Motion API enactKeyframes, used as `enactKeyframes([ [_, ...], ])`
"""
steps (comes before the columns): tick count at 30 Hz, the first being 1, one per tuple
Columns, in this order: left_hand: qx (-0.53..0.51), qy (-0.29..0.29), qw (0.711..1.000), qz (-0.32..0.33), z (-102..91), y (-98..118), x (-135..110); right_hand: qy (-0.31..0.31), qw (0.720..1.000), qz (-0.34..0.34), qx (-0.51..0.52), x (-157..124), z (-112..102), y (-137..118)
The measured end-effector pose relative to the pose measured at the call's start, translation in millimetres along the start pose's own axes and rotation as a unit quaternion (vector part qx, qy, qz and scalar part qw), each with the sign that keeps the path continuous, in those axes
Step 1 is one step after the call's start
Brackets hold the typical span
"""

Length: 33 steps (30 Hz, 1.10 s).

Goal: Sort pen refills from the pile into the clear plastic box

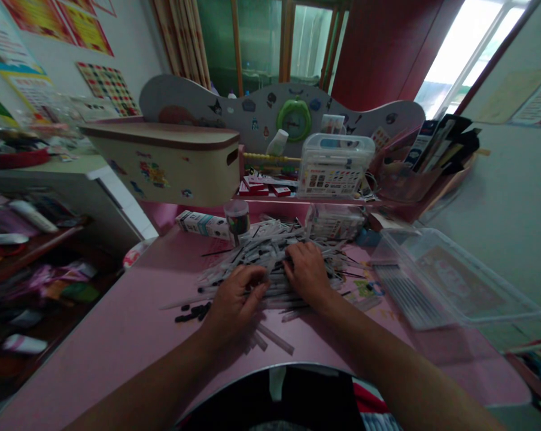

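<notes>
A large loose pile of pen parts (270,239), mostly translucent pale barrels with thin dark rods among them, covers the middle of the pink desk. My left hand (234,302) is at the pile's near left side, fingers curled toward the thumb; what lies between them is blurred. Over the pile's right half, my right hand (309,272) has its fingers bent down among the barrels, and its fingertips are partly hidden. Several black pen caps (194,312) lie left of my left hand. Loose pale tubes (274,339) rest on the desk just in front of the pile.
An open clear plastic box (472,287) holding a row of grey pens (407,296) stands at the right. Behind the pile are a clear cup (237,218), a long patterned carton (203,224) and a clear case (336,221). A shelf above carries a cream bin (172,167) and a marker case (336,170).
</notes>
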<state>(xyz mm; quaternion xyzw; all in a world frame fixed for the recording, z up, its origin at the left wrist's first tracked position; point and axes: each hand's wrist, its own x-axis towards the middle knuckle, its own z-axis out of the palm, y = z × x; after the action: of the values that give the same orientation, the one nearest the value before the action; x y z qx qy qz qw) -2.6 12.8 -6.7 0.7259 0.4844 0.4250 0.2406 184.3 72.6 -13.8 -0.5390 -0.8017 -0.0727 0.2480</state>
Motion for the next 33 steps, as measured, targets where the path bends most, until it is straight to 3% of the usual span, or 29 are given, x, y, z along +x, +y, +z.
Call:
enactKeyframes([
  [8,0.016,-0.007,1.0,0.012,-2.2,0,2,0.053,0.989,-0.021,0.139,0,-3,3],
  [13,0.018,-0.033,0.999,-0.004,-1.1,0,2,0.095,0.953,-0.058,0.281,1,-13,5],
  [16,0.017,-0.035,0.999,-0.009,-0.7,2,2,0.11,0.935,-0.036,0.335,1,-22,5],
  [22,0.032,-0.043,0.999,0.0,0.4,2,4,0.062,0.921,0.008,0.386,0,-25,1],
  [28,0.043,-0.046,0.998,0.008,0.4,1,4,0.104,0.896,-0.017,0.431,1,-23,-1],
  [33,0.046,-0.043,0.998,0.015,-0.4,4,4,0.096,0.883,-0.013,0.46,0,-33,-2],
])
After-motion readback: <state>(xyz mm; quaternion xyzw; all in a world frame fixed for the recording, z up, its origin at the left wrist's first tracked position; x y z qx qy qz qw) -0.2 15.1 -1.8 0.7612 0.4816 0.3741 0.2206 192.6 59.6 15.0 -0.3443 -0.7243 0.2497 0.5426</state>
